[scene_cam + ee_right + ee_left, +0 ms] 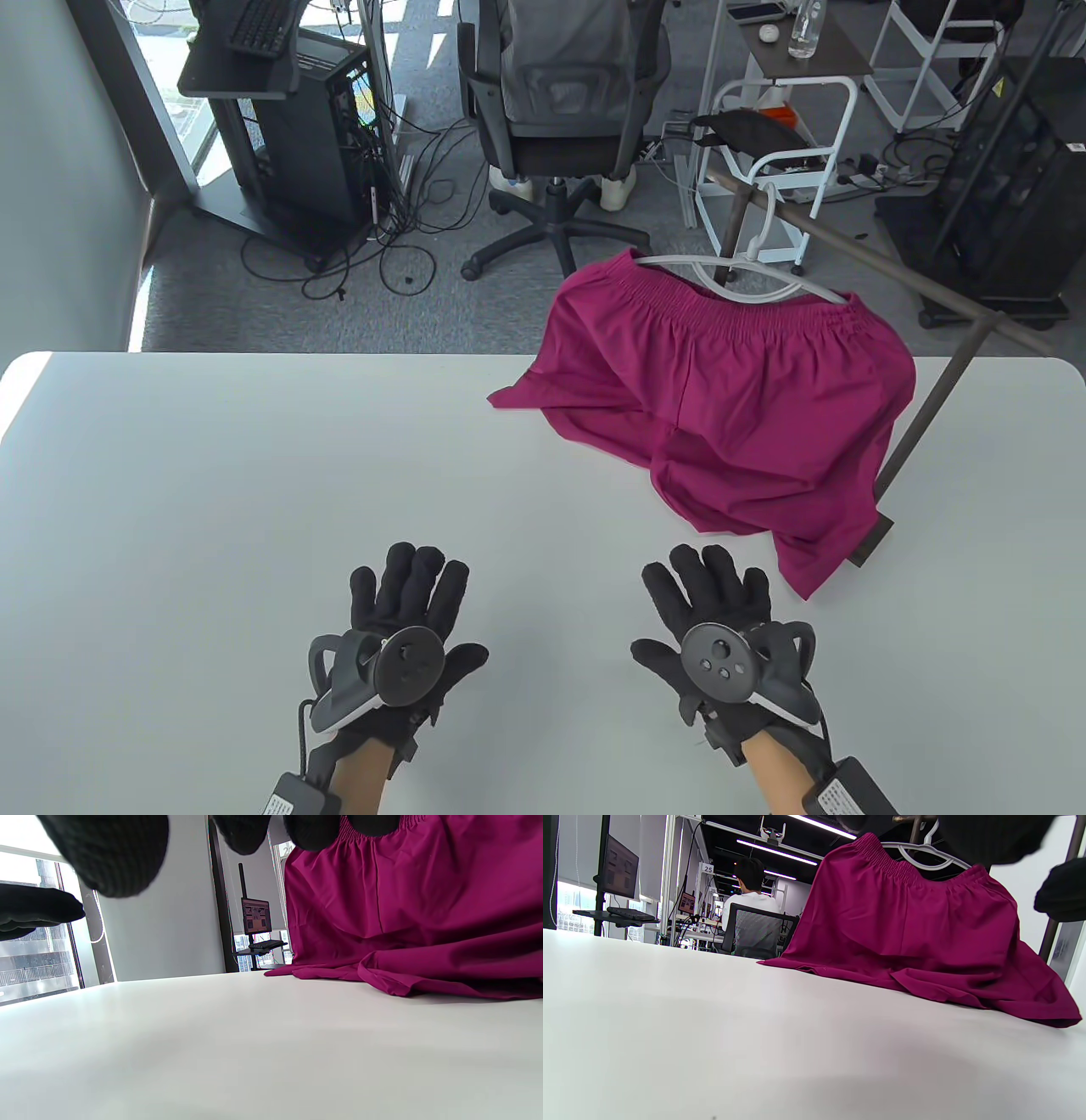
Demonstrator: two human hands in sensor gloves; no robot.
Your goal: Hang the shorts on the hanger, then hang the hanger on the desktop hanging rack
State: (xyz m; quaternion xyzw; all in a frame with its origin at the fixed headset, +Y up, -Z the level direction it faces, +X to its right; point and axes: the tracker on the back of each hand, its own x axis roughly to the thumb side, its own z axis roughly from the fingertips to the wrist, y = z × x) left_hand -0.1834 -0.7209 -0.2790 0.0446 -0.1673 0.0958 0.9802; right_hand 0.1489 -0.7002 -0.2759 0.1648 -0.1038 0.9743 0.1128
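Magenta shorts point(730, 399) point(925, 929) point(424, 908) hang by the waistband on a white hanger point(755, 272) point(925, 855). The hanger's hook sits over the dark bar of the desktop rack point(857, 246). The shorts' legs drape onto the white table point(254, 475). My left hand point(399, 628) lies flat near the front edge, fingers straight, holding nothing. My right hand point(721, 628) lies flat beside it, just short of the shorts' lower hem, also holding nothing. Black gloved fingertips point(110, 853) hang in at the top of the right wrist view.
The rack's slanted post point(933, 407) and foot point(870, 543) stand at the table's right side. Behind the table are an office chair point(560, 127), a computer stand point(280, 127) and a white cart point(780, 161). A seated person point(751, 899) shows in the left wrist view.
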